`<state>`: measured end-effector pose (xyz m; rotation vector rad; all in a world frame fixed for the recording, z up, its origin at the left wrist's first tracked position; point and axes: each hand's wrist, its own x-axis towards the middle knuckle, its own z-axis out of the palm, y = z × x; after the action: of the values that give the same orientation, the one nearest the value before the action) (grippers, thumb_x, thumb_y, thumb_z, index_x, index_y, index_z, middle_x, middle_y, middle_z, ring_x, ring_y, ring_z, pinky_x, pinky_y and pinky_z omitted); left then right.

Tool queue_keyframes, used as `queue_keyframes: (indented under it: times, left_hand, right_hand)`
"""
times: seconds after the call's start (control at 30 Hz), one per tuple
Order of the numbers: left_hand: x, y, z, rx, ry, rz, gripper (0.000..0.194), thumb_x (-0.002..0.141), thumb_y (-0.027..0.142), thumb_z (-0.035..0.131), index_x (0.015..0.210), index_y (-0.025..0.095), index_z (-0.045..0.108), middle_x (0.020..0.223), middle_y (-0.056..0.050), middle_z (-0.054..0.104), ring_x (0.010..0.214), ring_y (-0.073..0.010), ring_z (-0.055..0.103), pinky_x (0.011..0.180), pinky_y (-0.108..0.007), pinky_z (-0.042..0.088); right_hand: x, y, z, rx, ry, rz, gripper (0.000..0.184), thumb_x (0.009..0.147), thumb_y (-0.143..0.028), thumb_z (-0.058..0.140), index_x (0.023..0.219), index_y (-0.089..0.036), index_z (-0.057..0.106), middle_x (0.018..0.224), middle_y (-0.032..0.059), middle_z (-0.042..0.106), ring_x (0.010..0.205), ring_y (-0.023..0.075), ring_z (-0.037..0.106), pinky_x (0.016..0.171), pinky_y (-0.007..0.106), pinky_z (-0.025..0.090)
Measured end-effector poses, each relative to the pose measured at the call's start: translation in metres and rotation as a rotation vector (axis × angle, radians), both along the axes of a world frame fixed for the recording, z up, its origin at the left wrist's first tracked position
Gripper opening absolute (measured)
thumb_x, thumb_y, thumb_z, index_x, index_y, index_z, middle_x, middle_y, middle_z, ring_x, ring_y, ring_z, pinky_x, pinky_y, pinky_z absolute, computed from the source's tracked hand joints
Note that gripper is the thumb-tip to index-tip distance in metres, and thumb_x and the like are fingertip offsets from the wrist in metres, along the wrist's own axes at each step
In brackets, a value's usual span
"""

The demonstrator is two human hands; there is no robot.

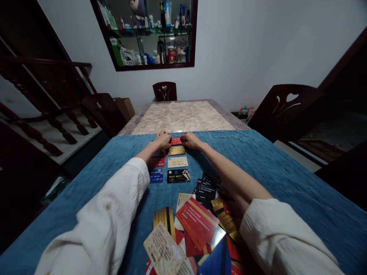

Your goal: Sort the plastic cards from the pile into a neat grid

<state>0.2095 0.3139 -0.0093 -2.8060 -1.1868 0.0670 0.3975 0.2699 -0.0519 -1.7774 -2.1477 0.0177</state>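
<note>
Both my arms reach far forward over a blue cloth [258, 168]. My left hand [163, 139] and my right hand [191, 140] press with bent fingers on the two ends of a red card [176, 141] lying flat at the far end of a column. Below it in that column lie a gold card [176, 150], a pale card [177, 162] and a black card [178, 175]. A second column under my left forearm shows a red card [156, 162] and a blue card [156, 176]. A loose heap of cards [197, 225] lies near me.
Beyond the cloth the table top [183, 114] has a patterned cover. Dark wooden chairs stand at the far end [164, 91], left [103, 110] and right [282, 105]. A wall cabinet [149, 34] holds bottles. A stair railing [43, 95] runs on the left.
</note>
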Motion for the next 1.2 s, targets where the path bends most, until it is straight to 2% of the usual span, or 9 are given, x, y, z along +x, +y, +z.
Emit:
queue_keyframes:
  times: [0.3,0.57,0.7,0.8,0.93,1.2]
  left_hand:
    - [0.0,0.006,-0.005,-0.042,0.016,0.003,0.019,0.074,0.017,0.061,0.091,0.02,0.071,0.119,-0.014,0.064,0.128,-0.0355,0.043,0.1,-0.048,0.041]
    - [0.0,0.003,-0.005,-0.05,0.032,-0.006,0.026,0.074,0.014,0.06,0.098,0.02,0.068,0.116,-0.013,0.065,0.129,-0.0333,0.043,0.104,-0.049,0.04]
    - [0.0,0.003,-0.004,-0.05,0.026,-0.005,0.032,0.074,0.012,0.059,0.104,0.019,0.067,0.114,-0.014,0.067,0.128,-0.0321,0.045,0.105,-0.049,0.04]
    - [0.001,0.0,-0.003,-0.049,0.025,-0.008,0.031,0.074,0.011,0.058,0.101,0.019,0.068,0.112,-0.013,0.068,0.128,-0.0327,0.045,0.103,-0.05,0.041]
    - [0.0,-0.005,0.0,-0.024,0.016,-0.025,0.028,0.076,0.011,0.055,0.098,0.019,0.07,0.119,-0.015,0.066,0.131,-0.0337,0.042,0.104,-0.051,0.039]
    - [-0.01,-0.034,0.006,0.044,-0.04,-0.085,0.042,0.077,0.012,0.055,0.117,0.017,0.066,0.134,-0.017,0.058,0.136,-0.0353,0.035,0.105,-0.052,0.034]
  right_hand:
    - [0.0,0.0,-0.003,-0.041,-0.007,-0.01,0.025,0.083,-0.021,0.065,0.104,-0.018,0.077,0.108,0.0107,0.072,0.098,0.0209,0.063,0.085,0.025,0.044]
    - [-0.001,-0.008,-0.002,-0.042,0.026,-0.02,0.028,0.085,-0.021,0.063,0.109,-0.018,0.077,0.107,0.009,0.071,0.089,0.0169,0.062,0.079,0.022,0.043]
    - [-0.002,-0.011,-0.001,-0.039,0.039,-0.022,0.028,0.086,-0.02,0.062,0.11,-0.017,0.077,0.108,0.0087,0.072,0.089,0.0168,0.063,0.079,0.022,0.043]
    - [-0.002,-0.013,-0.001,-0.046,0.046,-0.024,0.03,0.087,-0.018,0.06,0.112,-0.017,0.076,0.109,0.0084,0.073,0.091,0.0174,0.064,0.08,0.022,0.044]
    - [-0.001,-0.015,0.001,-0.069,0.057,-0.019,0.033,0.084,-0.011,0.058,0.111,-0.018,0.076,0.104,0.005,0.076,0.091,0.0173,0.065,0.078,0.021,0.045]
    - [0.004,-0.036,0.01,-0.033,0.097,-0.051,0.04,0.083,-0.007,0.059,0.119,-0.019,0.072,0.116,0.0081,0.074,0.101,0.0184,0.066,0.086,0.023,0.047]
